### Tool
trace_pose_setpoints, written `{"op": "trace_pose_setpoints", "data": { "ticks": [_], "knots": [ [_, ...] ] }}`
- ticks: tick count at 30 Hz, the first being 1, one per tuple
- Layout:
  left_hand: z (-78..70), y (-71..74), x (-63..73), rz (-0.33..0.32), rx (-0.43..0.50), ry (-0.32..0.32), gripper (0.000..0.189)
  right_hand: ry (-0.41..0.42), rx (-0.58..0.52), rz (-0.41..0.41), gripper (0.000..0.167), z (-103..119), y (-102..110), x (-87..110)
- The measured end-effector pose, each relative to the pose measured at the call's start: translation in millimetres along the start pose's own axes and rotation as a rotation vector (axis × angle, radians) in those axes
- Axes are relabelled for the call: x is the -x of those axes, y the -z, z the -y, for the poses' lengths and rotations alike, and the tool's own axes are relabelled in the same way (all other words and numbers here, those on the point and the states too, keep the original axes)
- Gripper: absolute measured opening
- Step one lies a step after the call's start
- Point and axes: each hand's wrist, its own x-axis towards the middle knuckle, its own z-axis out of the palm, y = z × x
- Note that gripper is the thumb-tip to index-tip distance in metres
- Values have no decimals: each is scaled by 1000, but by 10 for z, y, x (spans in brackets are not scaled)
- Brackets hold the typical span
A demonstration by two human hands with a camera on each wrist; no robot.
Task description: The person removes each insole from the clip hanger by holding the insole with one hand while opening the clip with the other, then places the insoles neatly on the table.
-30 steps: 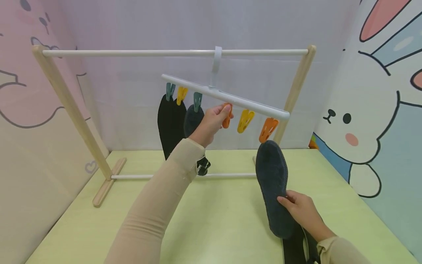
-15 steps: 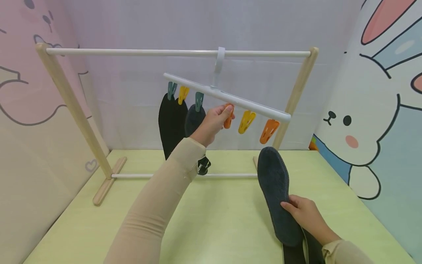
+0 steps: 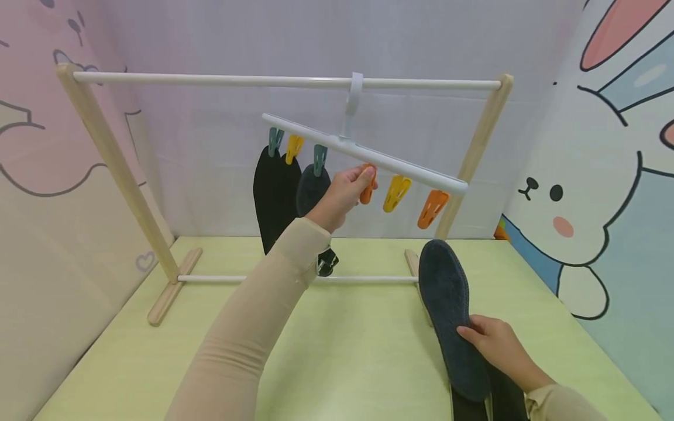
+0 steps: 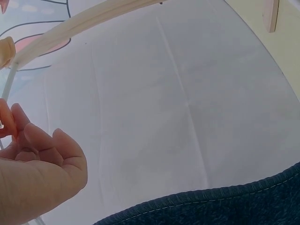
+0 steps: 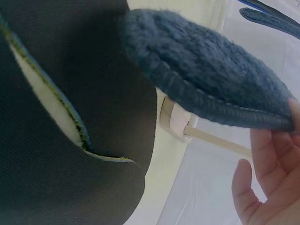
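Dark blue, fleecy, stitched-edge insole slants across the lower right of the frame, gripped partway along its right edge by your right hand, thumb on the near face and fingers behind. Over the last second its rounded top has dropped away from the orange plastic clip at the low end of the tilted white bar hanger, and a gap now shows between them. For the work, that seems to mean the insole is free of the hanger and relies on your right grip. Your left hand, near the centre of the frame, has barely shifted: thumb and fingers close in a pinch on another orange clip, likely steadying the bar. Thin black insoles lie at the lower right, partly behind the blue one; whether they touch it, you can't tell. No brand, label or writing can be read; at the right of the frame, the wall carries only a cartoon rabbit.
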Motion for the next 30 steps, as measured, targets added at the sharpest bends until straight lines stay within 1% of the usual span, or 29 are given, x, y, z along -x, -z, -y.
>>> {"op": "trace_pose_setpoints", "data": {
  "ticks": [12,20,24,26,30],
  "knots": [
    [-1,-30,21,23,17,-14,31,-67,-41,79,38,-77,25,59],
    [-7,-37,22,33,13,0,33,-87,-46,116,38,-116,36,73],
    [-6,6,38,15,-11,11,32,-126,-56,144,35,-127,19,87],
    [-6,31,50,1,-21,14,32,-147,-67,164,30,-128,3,81],
    [14,39,29,-8,-14,11,33,-178,-67,192,27,-136,-1,75]
  ]
}}
